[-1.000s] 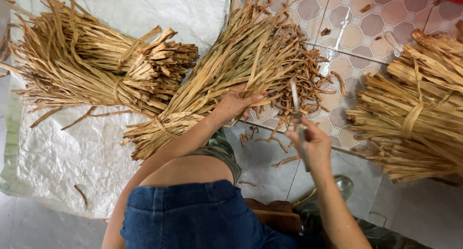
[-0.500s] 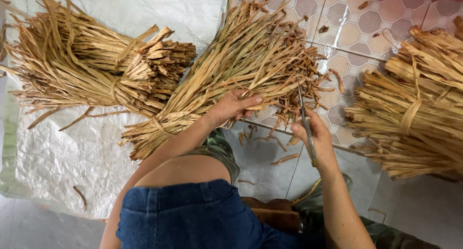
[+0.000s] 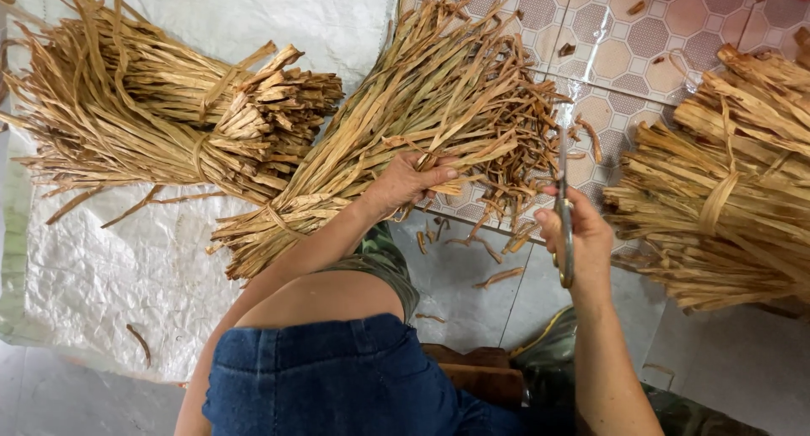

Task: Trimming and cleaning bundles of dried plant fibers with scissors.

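A long bundle of dried, straw-coloured plant strips [image 3: 422, 124] lay slantwise across the middle of the view, half on a white woven sheet [image 3: 126, 267] and half on a patterned tile floor [image 3: 641, 31]. Its lower end, nearest the person, was tied with a strip, and its upper end fanned out into curled, darker tips. The left hand [image 3: 409, 183] rested on the bundle near its middle, fingers curled over a few strips and the thumb pressed against them from the side. Just to the right of the bundle, the right hand [image 3: 578, 238] was closed around the handles of a pair of scissors [image 3: 563, 195], with the blades pointing away from the person toward the frayed tips; whether the blades were parted could not be told. Short cut scraps [image 3: 498, 277] lay on the floor below the bundle, between the two hands. To the left of the bundle, on the sheet, sat a second tied bundle [image 3: 152, 124] with its cut ends close to the first. Well to the right of the bundle, on the tiles, lay a third, thicker bundle [image 3: 726, 191] bound with a broad strip. Nearest the camera were the person's blue denim clothing [image 3: 329, 377] and a bare knee [image 3: 321, 297].
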